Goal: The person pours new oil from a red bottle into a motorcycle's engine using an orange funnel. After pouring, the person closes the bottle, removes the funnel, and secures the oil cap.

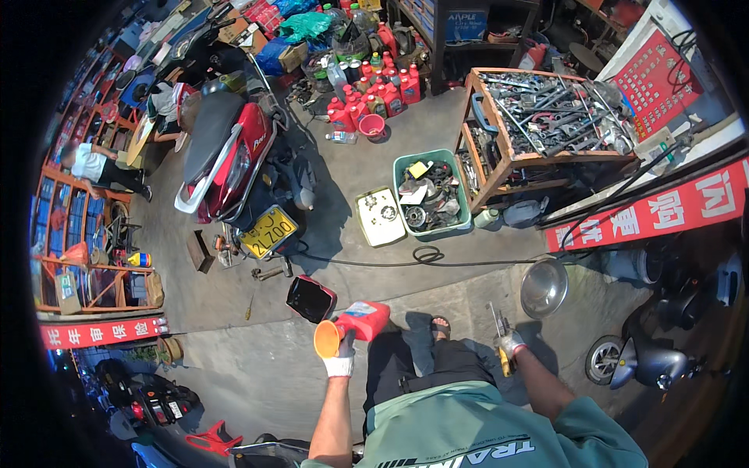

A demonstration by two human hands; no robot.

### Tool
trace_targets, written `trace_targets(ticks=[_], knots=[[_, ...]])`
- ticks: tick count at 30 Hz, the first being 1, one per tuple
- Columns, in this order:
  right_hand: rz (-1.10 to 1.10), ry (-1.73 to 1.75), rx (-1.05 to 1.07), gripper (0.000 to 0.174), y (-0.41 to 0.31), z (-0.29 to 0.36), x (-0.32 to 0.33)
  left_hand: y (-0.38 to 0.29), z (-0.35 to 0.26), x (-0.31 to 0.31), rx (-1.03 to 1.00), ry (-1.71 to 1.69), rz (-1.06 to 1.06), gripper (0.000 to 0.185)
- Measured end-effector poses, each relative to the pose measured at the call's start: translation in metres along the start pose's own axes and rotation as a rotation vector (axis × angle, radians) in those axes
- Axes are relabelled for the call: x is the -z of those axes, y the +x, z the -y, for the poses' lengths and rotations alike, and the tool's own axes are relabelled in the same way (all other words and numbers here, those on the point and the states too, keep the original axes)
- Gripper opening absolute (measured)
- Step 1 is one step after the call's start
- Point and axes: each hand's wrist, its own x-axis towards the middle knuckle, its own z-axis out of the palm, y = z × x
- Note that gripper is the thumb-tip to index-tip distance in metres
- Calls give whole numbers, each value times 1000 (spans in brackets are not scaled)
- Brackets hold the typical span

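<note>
My left hand (346,351), in a white-cuffed work glove, grips a red plastic oil bottle (367,319) lying nearly on its side in view. An orange funnel (326,339) is at the same hand; whether it sits on the bottle's neck is unclear. My gloved right hand (511,343) is closed around hand tools, with a yellow handle (505,362) below and thin metal shafts (496,316) above. Beyond my left hand, on the concrete, rests a red-rimmed pan (310,298) with a dark inside. A shiny metal bowl (544,288) lies past my right hand.
A red scooter (240,152) stands ahead left, a hammer (269,272) near its rear. A black hose (363,264) crosses the floor. Ahead are a white tray (370,231), a green crate (467,219) of parts and a wooden tool bench (497,169). Two people are at far left.
</note>
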Motion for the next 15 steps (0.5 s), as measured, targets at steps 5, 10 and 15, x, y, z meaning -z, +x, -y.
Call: trace_targets(ticks=[5,10,15], knots=[[-30,261,-63,9,-17,22,-20,84,-59,0,36,18,108,49],[78,323,-171,6,-68,-11,-64,166,-95,10,-249,208,232,34],[-50,716,-502,8,-137,-6,-127,248,-122,-3,-290,126,416,30]])
